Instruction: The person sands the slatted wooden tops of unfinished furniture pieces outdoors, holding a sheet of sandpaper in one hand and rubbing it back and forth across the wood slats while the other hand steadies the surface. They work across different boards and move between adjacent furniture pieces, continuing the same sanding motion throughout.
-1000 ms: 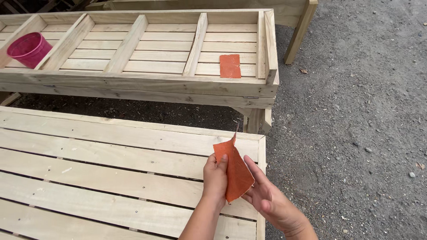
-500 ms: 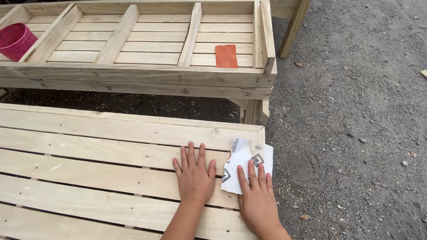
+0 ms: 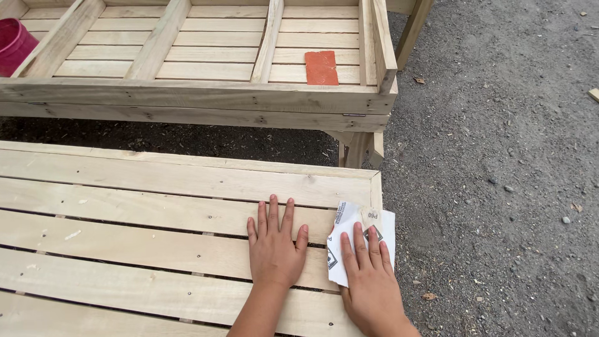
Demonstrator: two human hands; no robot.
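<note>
2 bare hands lie flat on a slatted pale wood surface (image 3: 156,187), near its right end. Left hand (image 3: 274,249) rests palm down on a slat, fingers (image 3: 272,215) extended and slightly spread, holding nothing. Right hand (image 3: 368,278) presses palm down on a sheet of sandpaper (image 3: 346,218), white printed backing up, fingers straight and close together on top of it, not pinching. Sheet sits at the right edge of the surface, its far corner hanging just past the end over the gravel ground (image 3: 499,175). Hands are near each other but not touching. Behind, across a dark gap, stands a second wooden frame with dividers (image 3: 206,93); 1 orange sandpaper piece (image 3: 321,67) lies in its rightmost compartment, well apart from the hands. Pink bucket (image 3: 14,43) is at the far left of that frame, partly cut off.
</note>
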